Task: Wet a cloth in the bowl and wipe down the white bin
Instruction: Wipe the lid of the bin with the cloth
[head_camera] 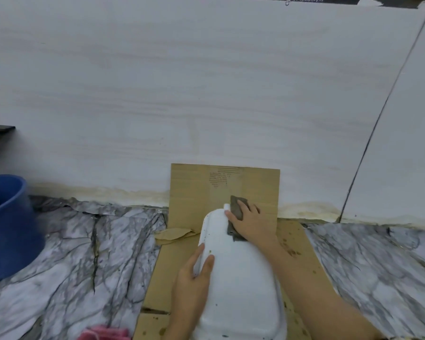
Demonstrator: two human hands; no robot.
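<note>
The white bin (238, 273) lies tipped on its side on the flattened cardboard (302, 244), and its long axis runs straight away from the person toward the tiled wall (182, 94). The end nearest the wall looks like its base, though that is only a reading of the shape. The right hand (250, 222) is up at that far end, fingers laid flat and slightly spread over a grey cloth (238, 207), pressing it against the bin's upper right shoulder. The left hand (194, 278) steadies the left flank nearer the middle, fingers straight and close together against the plastic, gripping nothing. So the unwiped length stretches back from the cloth toward the person, along the bin's axis; a pull toward the body looks like the natural stroke. The blue bowl (8, 227) sits well apart at far left on the marble-patterned surface (84, 253). Dark specks dot the bin's left side, so wiping seems far from finished.
</note>
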